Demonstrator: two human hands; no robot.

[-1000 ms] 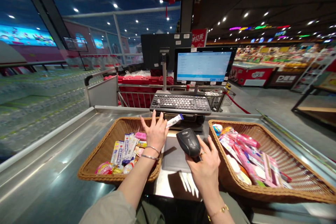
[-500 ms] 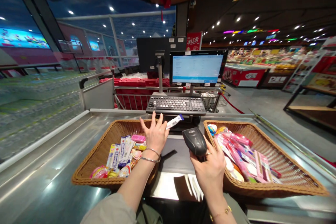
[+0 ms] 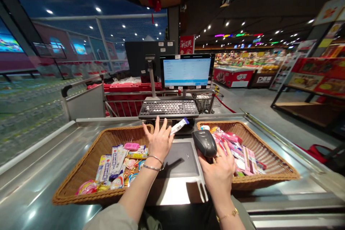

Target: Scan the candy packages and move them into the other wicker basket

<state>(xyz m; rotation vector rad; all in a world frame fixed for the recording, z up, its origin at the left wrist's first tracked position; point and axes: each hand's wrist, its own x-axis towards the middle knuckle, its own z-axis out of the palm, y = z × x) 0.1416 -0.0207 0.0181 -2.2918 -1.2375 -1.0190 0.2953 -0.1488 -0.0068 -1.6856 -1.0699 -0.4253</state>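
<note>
My left hand [image 3: 160,143] pinches a narrow white snack packet [image 3: 180,126] with a blue end between thumb and finger, the other fingers spread. It is above the inner edge of the left wicker basket [image 3: 78,165], which holds several wrapped sweets, including white-and-blue packets [image 3: 117,158] and a pink oval item [image 3: 131,146]. A black barcode scanner [image 3: 205,143] sits in the grip of my right hand [image 3: 219,170], its head tilted toward the packet but apart from it. Behind that hand stands the right wicker basket [image 3: 272,154], containing several pink packages [image 3: 231,137].
Between the baskets lies a grey scanner plate [image 3: 179,160] set in the metal counter [image 3: 29,183]. A black keyboard [image 3: 169,107] and a lit monitor [image 3: 187,71] stand ahead. Trolleys [image 3: 124,102] are behind the counter, shelves [image 3: 309,82] at the right.
My view has turned right, so the baskets, keyboard and monitor sit further left. Both hands keep their holds; the scanner is a little further right from the packet.
</note>
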